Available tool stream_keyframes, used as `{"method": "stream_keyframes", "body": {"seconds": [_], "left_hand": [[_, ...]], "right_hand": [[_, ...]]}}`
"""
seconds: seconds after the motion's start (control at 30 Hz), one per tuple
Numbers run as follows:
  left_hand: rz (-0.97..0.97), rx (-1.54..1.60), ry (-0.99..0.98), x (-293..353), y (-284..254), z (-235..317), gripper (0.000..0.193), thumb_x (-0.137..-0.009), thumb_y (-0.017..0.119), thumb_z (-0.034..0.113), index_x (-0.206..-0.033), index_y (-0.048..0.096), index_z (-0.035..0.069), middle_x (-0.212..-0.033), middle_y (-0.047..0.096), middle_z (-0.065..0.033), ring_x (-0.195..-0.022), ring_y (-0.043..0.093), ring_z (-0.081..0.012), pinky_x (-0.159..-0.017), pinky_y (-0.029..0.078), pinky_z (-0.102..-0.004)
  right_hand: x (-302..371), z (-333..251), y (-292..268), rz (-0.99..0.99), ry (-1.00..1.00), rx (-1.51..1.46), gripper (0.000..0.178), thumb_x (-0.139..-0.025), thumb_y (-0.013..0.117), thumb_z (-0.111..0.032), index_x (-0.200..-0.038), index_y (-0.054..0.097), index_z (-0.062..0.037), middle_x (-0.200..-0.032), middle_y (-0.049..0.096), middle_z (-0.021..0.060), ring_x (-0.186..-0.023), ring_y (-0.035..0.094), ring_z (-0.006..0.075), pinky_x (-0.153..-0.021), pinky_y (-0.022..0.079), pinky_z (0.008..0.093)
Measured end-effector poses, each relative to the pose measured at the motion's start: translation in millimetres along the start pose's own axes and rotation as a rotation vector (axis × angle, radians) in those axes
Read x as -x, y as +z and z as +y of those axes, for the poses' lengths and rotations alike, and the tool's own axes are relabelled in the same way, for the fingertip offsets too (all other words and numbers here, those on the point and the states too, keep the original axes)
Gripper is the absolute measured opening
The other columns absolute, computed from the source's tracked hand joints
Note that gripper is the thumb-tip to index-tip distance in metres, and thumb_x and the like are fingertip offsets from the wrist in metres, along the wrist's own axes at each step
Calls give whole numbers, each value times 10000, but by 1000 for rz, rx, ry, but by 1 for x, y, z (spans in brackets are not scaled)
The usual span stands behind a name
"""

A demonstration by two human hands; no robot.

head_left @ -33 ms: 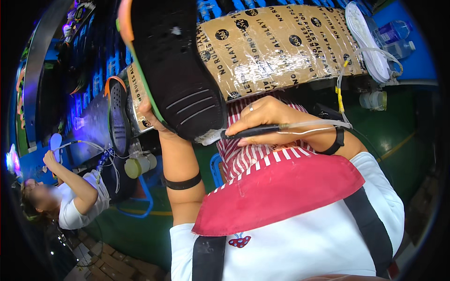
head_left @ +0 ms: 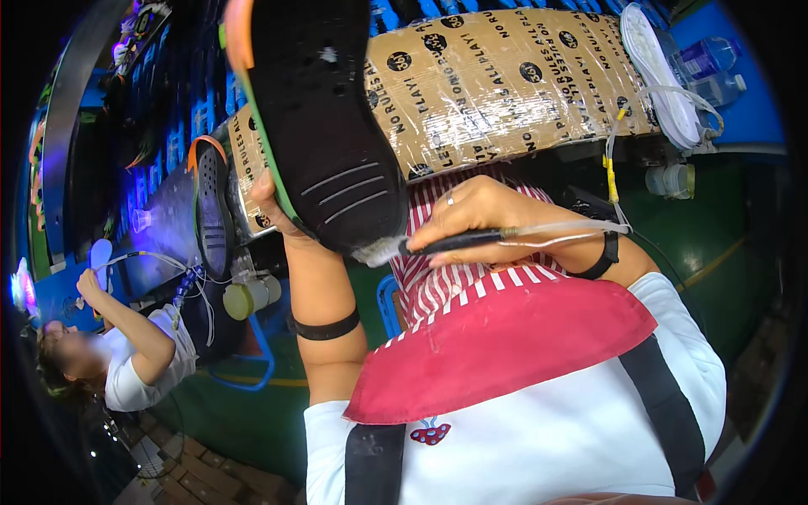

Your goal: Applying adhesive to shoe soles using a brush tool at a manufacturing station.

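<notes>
A large black shoe sole (head_left: 324,126) with an orange and green edge stands raised before me, its far end cut off by the top of the picture. My left hand (head_left: 273,202) grips it by the left edge; most of those fingers are hidden behind it. Between the fingers of my right hand (head_left: 480,215) is a black-handled brush (head_left: 454,242), with a thin pale tube running back from it along my wrist. The brush's whitish bristles touch the sole's near rounded end, just below several grey grooves.
A cardboard-covered work surface (head_left: 497,84) lies beyond my lap. White soles (head_left: 661,76) and clear plastic bottles (head_left: 707,63) are at the far right. Another dark sole (head_left: 212,206) rests on the left. A co-worker (head_left: 143,353) sits at the far left, near a hanging jar (head_left: 251,297).
The sole's far end has swung slightly to the right. The brush tip has shifted a little lower along the sole's near end.
</notes>
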State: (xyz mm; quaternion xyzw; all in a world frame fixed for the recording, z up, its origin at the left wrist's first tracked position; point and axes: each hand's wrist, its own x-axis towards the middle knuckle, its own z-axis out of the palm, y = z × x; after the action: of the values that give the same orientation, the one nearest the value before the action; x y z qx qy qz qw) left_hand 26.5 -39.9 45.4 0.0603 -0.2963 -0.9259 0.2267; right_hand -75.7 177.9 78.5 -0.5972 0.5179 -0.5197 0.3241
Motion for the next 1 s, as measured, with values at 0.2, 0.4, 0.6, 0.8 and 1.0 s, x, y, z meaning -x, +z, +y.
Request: {"method": "stream_keyframes", "body": {"seconds": [0.2, 0.4, 0.6, 0.8, 1.0], "left_hand": [[-109, 34, -52, -7, 15, 9, 575, -791, 505, 332, -1272, 401, 36, -1223, 482, -175, -1080, 517, -307, -911, 442, -426], [-53, -82, -451, -20, 17, 11, 450, -799, 479, 253, -1089, 532, -87, -998, 617, -199, -857, 632, -233, -813, 497, -314], [15, -232, -586, -28, 33, 8, 355, -807, 513, 223, -1011, 590, -56, -927, 640, -166, -816, 631, -189, -767, 501, -292], [120, -633, -825, -33, 43, 4, 341, -766, 602, 283, -966, 618, 7, -857, 636, -102, -721, 599, -149, -674, 481, -251], [55, -693, -872, -41, 43, 3, 352, -749, 628, 306, -956, 622, 21, -863, 631, -95, -723, 588, -134, -663, 477, -246]], "right_hand": [[-2, -1, -7, -46, -2, -104, 241, -722, 711, -117, -948, 664, -47, -750, 641, 123, -617, 607, 217, -556, 464, 283], [-5, 9, -2, -62, -230, 93, 228, -722, 706, -120, -931, 662, -40, -798, 650, 132, -670, 626, 254, -567, 488, 314], [-6, 3, -4, 28, -205, 160, 222, -713, 709, -121, -919, 656, -57, -714, 624, 118, -632, 597, 267, -552, 464, 318], [-7, -2, -8, -179, -138, 161, 206, -706, 687, -94, -901, 651, -38, -736, 628, 138, -670, 605, 293, -592, 480, 354], [-8, -6, -7, -40, -147, 209, 199, -717, 678, -102, -914, 664, -74, -646, 588, 118, -609, 583, 284, -554, 458, 367]]}}
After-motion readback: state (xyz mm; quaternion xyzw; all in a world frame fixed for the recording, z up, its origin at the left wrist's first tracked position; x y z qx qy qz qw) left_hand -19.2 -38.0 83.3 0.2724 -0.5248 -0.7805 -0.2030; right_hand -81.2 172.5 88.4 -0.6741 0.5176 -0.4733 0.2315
